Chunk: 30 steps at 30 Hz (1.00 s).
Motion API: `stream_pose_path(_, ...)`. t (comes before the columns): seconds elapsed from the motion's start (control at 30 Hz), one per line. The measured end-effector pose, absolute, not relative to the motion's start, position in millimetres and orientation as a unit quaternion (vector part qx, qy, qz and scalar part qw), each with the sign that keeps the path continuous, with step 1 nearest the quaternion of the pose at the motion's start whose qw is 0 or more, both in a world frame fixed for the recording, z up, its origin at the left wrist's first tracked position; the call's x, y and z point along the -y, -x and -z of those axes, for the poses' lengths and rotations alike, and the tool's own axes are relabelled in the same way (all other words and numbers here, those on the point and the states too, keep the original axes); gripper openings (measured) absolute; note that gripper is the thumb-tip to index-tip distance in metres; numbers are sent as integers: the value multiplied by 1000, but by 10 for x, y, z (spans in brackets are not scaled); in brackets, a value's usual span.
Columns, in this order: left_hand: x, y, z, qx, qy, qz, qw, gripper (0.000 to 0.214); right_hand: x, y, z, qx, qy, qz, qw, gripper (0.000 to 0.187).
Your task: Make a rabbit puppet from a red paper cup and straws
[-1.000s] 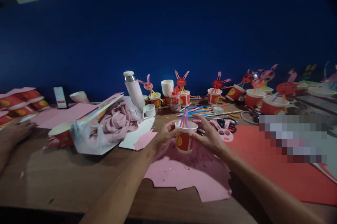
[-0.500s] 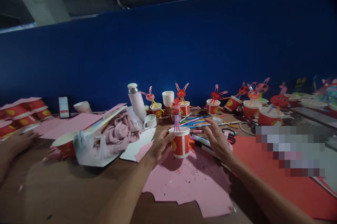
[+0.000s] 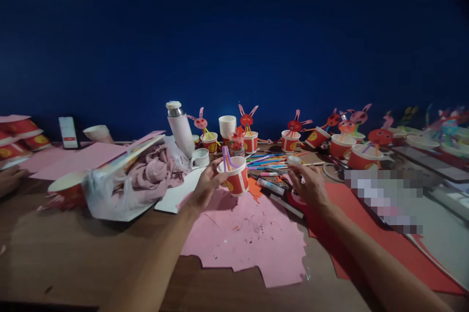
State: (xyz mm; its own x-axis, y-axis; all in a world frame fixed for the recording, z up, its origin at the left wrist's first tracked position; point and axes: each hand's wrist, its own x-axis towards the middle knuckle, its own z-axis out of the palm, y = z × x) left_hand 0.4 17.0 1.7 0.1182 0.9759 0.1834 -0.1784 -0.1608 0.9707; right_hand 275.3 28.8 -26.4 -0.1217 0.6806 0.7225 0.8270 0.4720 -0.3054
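My left hand (image 3: pixel 207 182) is closed on the rim and side of a red and white paper cup (image 3: pixel 237 182), tilted a little above the pink sheet. Bent purple strips (image 3: pixel 226 158), perhaps pipe cleaners, stick up from the cup. To the right, my right hand (image 3: pixel 309 185) hovers low over the clutter of pens with its fingers apart, and nothing shows in it. A white marker (image 3: pixel 270 186) lies between the two hands. Under the cup spreads a torn-edged pink sheet (image 3: pixel 245 234) dotted with dark specks.
Rabbit-headed cups, such as one red cup (image 3: pixel 251 142), line the back by the blue partition (image 3: pixel 234 48). At left are a plastic bag (image 3: pixel 106 195), a thermos (image 3: pixel 180 131) and another person's hand (image 3: pixel 10 177). Red paper (image 3: pixel 351 234) lies right.
My left hand has lifted the cup off the pink sheet and tilted it. My right hand has lowered toward the pens, its fingers more bent. The view has shifted right and up.
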Motion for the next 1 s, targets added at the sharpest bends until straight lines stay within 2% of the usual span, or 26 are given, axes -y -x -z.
stream_pose_path(0.23,-95,-71,-56,-347,-541,-528,554,54,-235,-2783,266,757,510,71,403,17)
stream_pose_path(0.43,-61,-130,51,-325,-587,-430,604,64,-244,-2796,287,743,521,48,418,16)
stream_pose_path(0.63,-65,-116,66,-313,-609,-374,626,63,-270,-2857,319,739,537,26,406,19)
stream_pose_path(0.87,-67,-62,11,-308,-607,-355,641,73,-297,-2889,327,715,546,-17,437,21)
stream_pose_path(1.0,-66,-50,-35,-312,-595,-389,630,62,-307,-2932,291,671,575,-17,468,22)
